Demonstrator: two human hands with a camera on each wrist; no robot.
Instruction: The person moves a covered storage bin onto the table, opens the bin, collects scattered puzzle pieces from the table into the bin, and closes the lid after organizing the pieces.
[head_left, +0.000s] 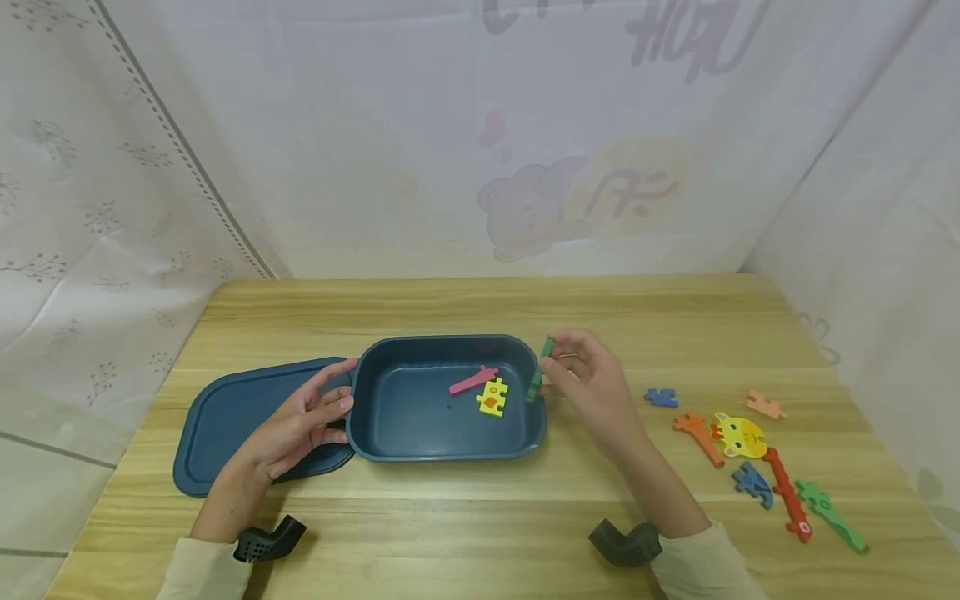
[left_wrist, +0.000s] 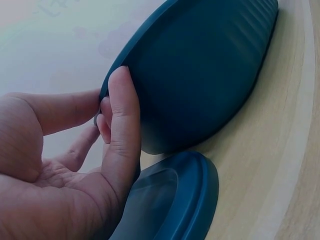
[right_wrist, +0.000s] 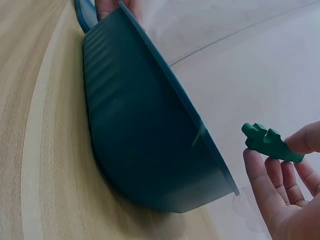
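Here we have it: our right hand's (head_left: 592, 379) fingers are pinching a green puzzle piece (right_wrist: 270, 143) just beside the blue box's (head_left: 450, 457) right end, while our left hand's (head_left: 303, 421) fingers grip its left rim above the lid (head_left: 240, 408) on the wooden surface (head_left: 450, 533). Inside the box we spot a pink piece (head_left: 471, 382) and a yellow piece (head_left: 492, 398), and on the pale curtain (head_left: 375, 100) we catch purple lettering (head_left: 642, 33), partly cut off, that we cannot read reliably.
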